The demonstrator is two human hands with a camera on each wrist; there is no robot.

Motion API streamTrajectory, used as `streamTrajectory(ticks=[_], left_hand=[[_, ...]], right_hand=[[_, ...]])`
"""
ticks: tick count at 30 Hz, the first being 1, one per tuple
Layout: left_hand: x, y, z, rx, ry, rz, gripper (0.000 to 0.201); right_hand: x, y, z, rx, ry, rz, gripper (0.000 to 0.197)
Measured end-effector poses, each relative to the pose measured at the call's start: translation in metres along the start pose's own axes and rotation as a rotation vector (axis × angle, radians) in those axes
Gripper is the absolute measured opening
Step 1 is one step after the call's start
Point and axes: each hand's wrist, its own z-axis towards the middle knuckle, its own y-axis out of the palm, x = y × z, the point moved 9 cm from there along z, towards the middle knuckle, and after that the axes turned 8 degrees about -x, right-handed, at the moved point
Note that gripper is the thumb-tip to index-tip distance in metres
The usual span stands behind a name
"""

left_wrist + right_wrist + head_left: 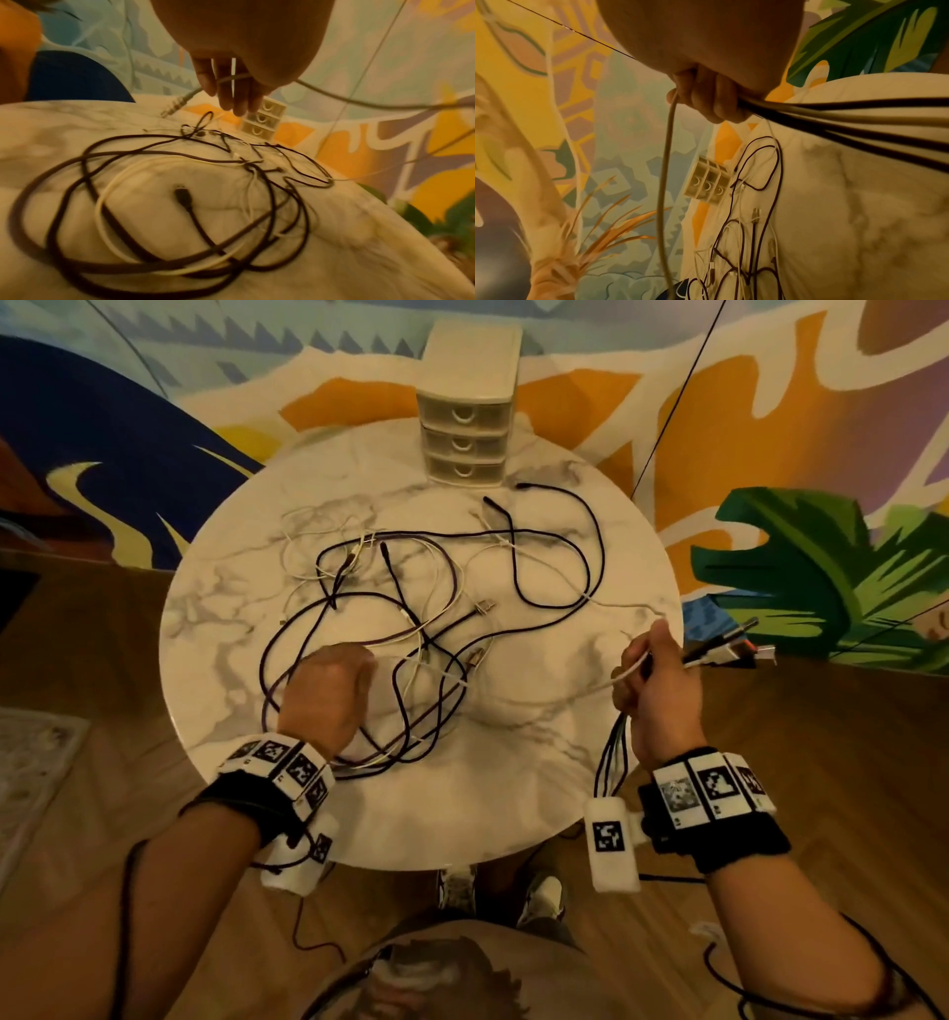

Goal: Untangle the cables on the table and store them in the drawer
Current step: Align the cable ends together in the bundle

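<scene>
Right wrist: cable bundle (834, 114) ends off-frame

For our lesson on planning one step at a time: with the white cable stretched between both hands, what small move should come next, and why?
Probably lift the left hand and draw the end of the white cable clear of the tangle, toward the right hand. That cable runs between both hands above the pile, and the right grip holds a bundle of cables it could join.

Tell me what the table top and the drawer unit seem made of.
Table top: looks like polished marble or marble-look laminate, white with grey veins. Drawer unit: probably moulded plastic, cream, with semi-clear drawer fronts.
</scene>
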Motion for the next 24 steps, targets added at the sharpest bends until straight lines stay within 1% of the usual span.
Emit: streamTrajectory(ticks=[1, 2, 3, 4, 5, 7, 9, 11, 12, 14, 15, 16, 17, 19, 21, 22, 23, 24], left_hand=[[0.011, 0.018, -0.002, -0.180, 0.038, 0.005, 0.028], [0.020, 0.046, -0.011, -0.420, 0.065, 0.051, 0.030], [0.024, 0.074, -0.026, -0.662, 0.063, 0.106, 0.033], [0.025, 0.093, -0.041, -0.830, 0.050, 0.137, 0.037], [0.026, 0.102, -0.050, -0.902, 0.042, 0.155, 0.041], [0.031, 0.106, -0.052, -0.902, 0.060, 0.193, 0.044], [0.046, 0.101, -0.049, -0.887, 0.110, 0.217, 0.038], [0.065, 0.093, -0.042, -0.858, 0.162, 0.124, 0.031], [0.079, 0.085, -0.037, -0.821, 0.184, 0.016, 0.028], [0.109, 0.062, -0.026, -0.675, 0.245, -0.180, 0.026], [0.122, 0.051, -0.021, -0.602, 0.267, -0.234, 0.026], [0.132, 0.044, -0.018, -0.558, 0.273, -0.266, 0.026], [0.141, 0.041, -0.016, -0.547, 0.274, -0.283, 0.027], [0.151, 0.041, -0.014, -0.527, 0.258, -0.238, 0.030], [0.159, 0.041, -0.008, -0.414, 0.270, -0.101, 0.038], [0.166, 0.043, -0.005, -0.401, 0.269, -0.092, 0.044], [0.173, 0.049, -0.003, -0.444, 0.258, -0.157, 0.048], [0.181, 0.056, -0.003, -0.532, 0.221, -0.322, 0.050]], right_hand=[[-0.001, -0.001, -0.001, 0.007, 0.002, -0.019, 0.047], [-0.001, -0.001, -0.002, 0.011, 0.000, -0.034, 0.047], [-0.001, 0.000, -0.003, 0.012, -0.003, -0.041, 0.047], [-0.001, 0.000, -0.003, 0.010, 0.000, -0.044, 0.048], [-0.001, 0.000, -0.004, 0.002, 0.004, -0.051, 0.047], [0.000, -0.001, -0.006, -0.031, 0.021, -0.109, 0.047], [0.004, -0.001, -0.010, -0.076, 0.052, -0.198, 0.047], [0.008, -0.002, -0.016, -0.108, 0.072, -0.265, 0.046], [0.010, -0.004, -0.018, -0.111, 0.081, -0.298, 0.047], [0.016, -0.012, -0.019, -0.103, 0.111, -0.358, 0.049], [0.020, -0.016, -0.020, -0.103, 0.129, -0.388, 0.049], [0.024, -0.018, -0.022, -0.118, 0.145, -0.417, 0.050], [0.029, -0.019, -0.023, -0.149, 0.151, -0.460, 0.050], [0.037, -0.014, -0.032, -0.254, 0.153, -0.589, 0.048], [0.050, -0.003, -0.049, -0.378, 0.183, -0.658, 0.042], [0.059, 0.004, -0.058, -0.450, 0.202, -0.675, 0.040], [0.065, 0.011, -0.066, -0.525, 0.212, -0.698, 0.040], [0.072, 0.016, -0.074, -0.589, 0.221, -0.721, 0.040]])
